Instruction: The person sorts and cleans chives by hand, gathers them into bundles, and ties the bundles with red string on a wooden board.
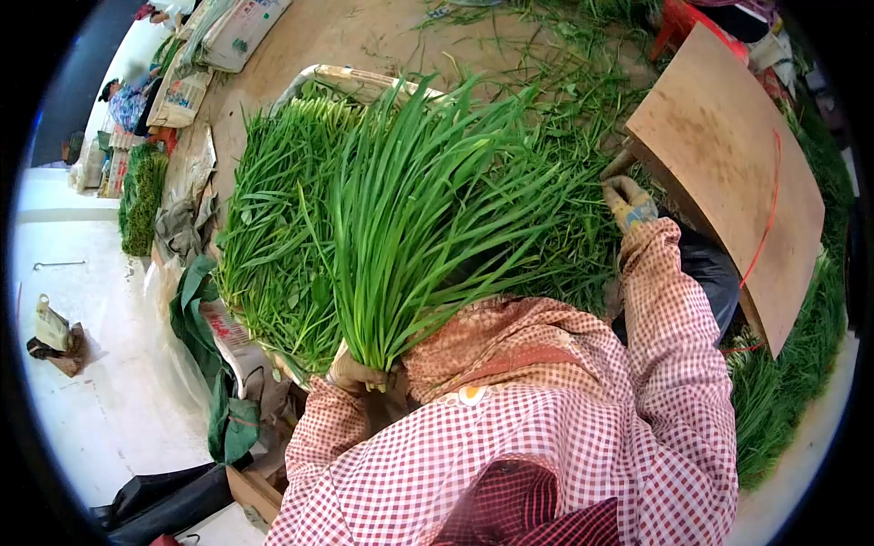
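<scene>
My left hand [359, 372], in a tan work glove, is closed around the base of a large bunch of garlic chives [401, 218]. The long green blades fan upward and to the right, in front of my body. My right hand [628, 202], also gloved, is out to the right beside the edge of a tilted wooden board [728, 173]. Its fingers look bent and a little apart, with nothing visible in them. Behind the held bunch, a thick layer of chives [273, 209] lies stacked, pale ends at the far side.
Loose green leaves [574, 118] litter the brown floor at the back and right. More chives [792, 400] lie beyond the board, which has a red string [770, 209] across it. White sacks [241, 35], another bundle [143, 196] and a person [129, 105] are at left.
</scene>
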`<state>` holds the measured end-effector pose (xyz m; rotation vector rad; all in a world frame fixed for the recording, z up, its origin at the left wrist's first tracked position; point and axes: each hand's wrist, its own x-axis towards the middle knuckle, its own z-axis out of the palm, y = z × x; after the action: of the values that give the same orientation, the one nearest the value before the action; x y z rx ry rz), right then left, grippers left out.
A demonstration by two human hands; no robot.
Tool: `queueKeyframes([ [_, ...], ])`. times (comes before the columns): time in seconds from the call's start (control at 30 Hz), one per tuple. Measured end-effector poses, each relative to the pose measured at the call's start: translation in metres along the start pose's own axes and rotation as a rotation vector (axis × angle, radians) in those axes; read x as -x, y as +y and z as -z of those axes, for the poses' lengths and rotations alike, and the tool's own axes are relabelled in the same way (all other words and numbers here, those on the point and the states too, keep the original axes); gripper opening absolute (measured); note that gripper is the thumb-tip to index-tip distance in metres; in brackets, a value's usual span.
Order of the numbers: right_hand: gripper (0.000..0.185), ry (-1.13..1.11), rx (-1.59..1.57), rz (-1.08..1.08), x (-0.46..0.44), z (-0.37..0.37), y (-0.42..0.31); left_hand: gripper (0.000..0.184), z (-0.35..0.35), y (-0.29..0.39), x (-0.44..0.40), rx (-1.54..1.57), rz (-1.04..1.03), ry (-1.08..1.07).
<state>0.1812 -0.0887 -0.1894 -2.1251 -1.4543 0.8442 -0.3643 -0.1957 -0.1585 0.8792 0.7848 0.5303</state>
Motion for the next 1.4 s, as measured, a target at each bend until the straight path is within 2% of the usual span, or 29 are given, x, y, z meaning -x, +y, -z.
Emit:
queueKeyframes([
  [0.03, 0.038, -0.009, -0.212, 0.124, 0.002, 0.012, -0.026, 0.074, 0.005, -0.004, -0.002, -0.119, -0.078, -0.031],
  [0.07, 0.031, 0.069, -0.215, 0.318, 0.012, 0.024, -0.064, 0.074, -0.006, 0.002, -0.004, -0.118, -0.088, -0.028],
  [0.1, 0.024, 0.145, -0.217, 0.511, 0.028, 0.032, -0.102, 0.062, -0.027, 0.018, -0.006, -0.105, 0.029, 0.094],
  [0.13, 0.025, 0.029, -0.348, 0.553, 0.040, 0.032, -0.131, 0.050, -0.041, 0.030, -0.008, -0.091, 0.146, 0.213],
  [0.17, 0.025, -0.090, -0.479, 0.594, 0.049, 0.032, -0.158, 0.050, -0.043, 0.037, -0.010, -0.090, 0.136, 0.216],
  [0.23, 0.030, -0.407, -0.181, 0.556, 0.061, 0.042, -0.212, 0.049, -0.047, 0.044, -0.013, -0.192, 0.168, 0.191],
  [0.27, 0.033, -0.377, -0.167, 0.655, 0.060, 0.029, -0.223, 0.052, -0.048, 0.044, -0.013, -0.343, 0.059, 0.197],
  [0.3, 0.037, -0.345, -0.149, 0.755, 0.057, 0.010, -0.230, 0.052, -0.051, 0.046, -0.014, -0.343, 0.044, 0.197],
  [0.33, 0.031, -0.334, -0.112, 0.806, 0.050, -0.006, -0.233, 0.053, -0.053, 0.050, -0.014, -0.384, 0.009, 0.203],
  [0.37, 0.024, -0.365, -0.044, 0.739, 0.038, -0.017, -0.230, 0.055, -0.054, 0.052, -0.013, -0.427, -0.026, 0.209],
  [0.4, 0.018, -0.402, 0.020, 0.621, 0.024, -0.026, -0.222, 0.058, -0.048, 0.046, -0.008, -0.442, 0.050, 0.229],
  [0.5, 0.014, -0.390, 0.163, 0.082, -0.030, -0.016, -0.163, 0.059, -0.046, 0.042, -0.010, -0.469, 0.040, 0.215],
  [0.53, 0.017, -0.041, 0.336, 0.282, -0.026, -0.004, -0.130, 0.063, -0.047, 0.045, -0.010, -0.461, 0.034, 0.191],
  [0.57, 0.024, -0.063, 0.404, 0.172, -0.037, 0.015, -0.111, 0.063, -0.052, 0.049, -0.009, -0.458, 0.032, 0.185],
  [0.63, 0.020, -0.005, 0.160, 0.178, -0.028, 0.047, -0.093, 0.067, -0.060, 0.053, -0.005, -0.127, 0.067, 0.268],
  [0.67, 0.019, -0.037, 0.044, 0.141, -0.028, 0.058, -0.089, 0.069, -0.034, 0.043, 0.001, -0.268, 0.041, 0.152],
  [0.7, 0.018, -0.070, -0.074, 0.106, -0.028, 0.067, -0.088, 0.069, -0.020, 0.043, 0.009, -0.267, 0.044, 0.148],
  [0.73, 0.018, -0.075, -0.075, 0.101, -0.024, 0.072, -0.090, 0.068, -0.010, 0.044, 0.018, -0.316, 0.158, 0.161],
  [0.8, 0.023, -0.173, -0.135, 0.303, -0.014, 0.076, -0.099, 0.070, -0.020, 0.062, 0.026, -0.363, 0.444, 0.232],
  [0.83, 0.023, -0.183, -0.143, 0.295, -0.005, 0.075, -0.108, 0.070, -0.018, 0.060, 0.028, -0.362, 0.459, 0.236],
  [0.9, 0.022, -0.233, -0.249, 0.491, 0.013, 0.064, -0.134, 0.065, -0.025, 0.067, 0.026, -0.413, 0.347, 0.230],
  [0.97, 0.022, -0.303, -0.315, 0.560, 0.013, 0.045, -0.141, 0.061, -0.032, 0.074, 0.023, -0.428, 0.319, 0.236],
  [1.03, 0.024, -0.366, -0.267, 0.498, 0.015, 0.042, -0.161, 0.053, -0.018, 0.060, 0.022, -1.151, 0.196, 0.102],
  [1.1, 0.028, -0.457, -0.160, 0.470, 0.013, 0.045, -0.173, 0.052, -0.019, 0.065, 0.020, -1.119, 0.241, 0.112],
  [1.23, 0.039, -0.648, 0.046, 0.579, 0.011, 0.034, -0.193, 0.052, -0.038, 0.084, 0.011, -1.012, 0.354, 0.152],
  [1.27, 0.038, -0.571, 0.001, 0.696, 0.010, 0.021, -0.187, 0.054, -0.046, 0.090, 0.008, -0.976, 0.376, 0.172],
  [1.3, 0.038, -0.574, 0.003, 0.695, 0.007, 0.014, -0.183, 0.054, -0.043, 0.085, 0.009, -0.973, 0.378, 0.172],
  [1.37, 0.035, -0.487, 0.046, 0.803, -0.001, 0.004, -0.179, 0.057, -0.027, 0.064, 0.016, -1.194, 0.362, 0.118],
  [1.4, 0.030, -0.381, 0.139, 0.780, -0.004, 0.000, -0.181, 0.057, -0.015, 0.051, 0.021, -1.190, 0.366, 0.118],
])
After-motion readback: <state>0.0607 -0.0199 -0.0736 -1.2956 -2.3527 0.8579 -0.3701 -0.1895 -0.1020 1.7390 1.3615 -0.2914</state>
